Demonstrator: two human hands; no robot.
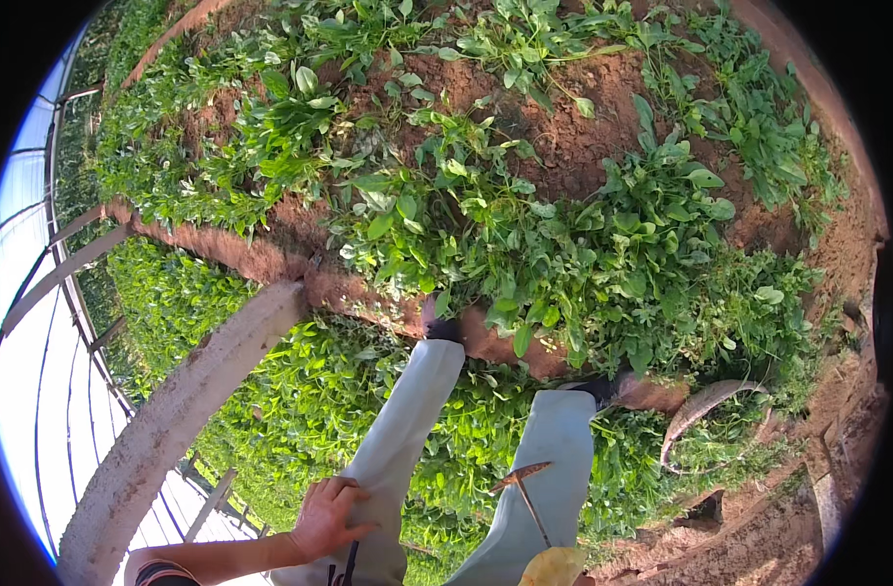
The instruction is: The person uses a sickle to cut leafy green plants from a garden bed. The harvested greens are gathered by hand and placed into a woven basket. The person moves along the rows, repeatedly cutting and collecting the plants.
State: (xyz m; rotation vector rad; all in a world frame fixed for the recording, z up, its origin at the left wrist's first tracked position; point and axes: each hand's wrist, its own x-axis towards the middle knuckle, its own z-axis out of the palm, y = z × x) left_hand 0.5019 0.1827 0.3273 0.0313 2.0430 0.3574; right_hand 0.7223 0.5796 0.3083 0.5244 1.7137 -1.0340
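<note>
My left hand (330, 516) rests on the left thigh of my pale trousers (399, 439), fingers spread and holding nothing. At the bottom edge a pale yellow glove or covering (552, 567) surrounds what shows of my right hand, which is mostly cut off. From it rises the thin shaft of a small hand hoe, whose rusty blade (520, 476) lies in front of my right trouser leg (563, 432). Dense leafy green plants (490, 220) grow from reddish soil ahead of my feet, and my dark shoes are partly hidden among the leaves.
A thick pale concrete post (190, 388) slants across the left side. Beyond it is a frame covered with translucent sheeting (29, 351). To the right, a curved pale rim or handle (699, 414) stands among greens. Bare earth (746, 527) lies at lower right.
</note>
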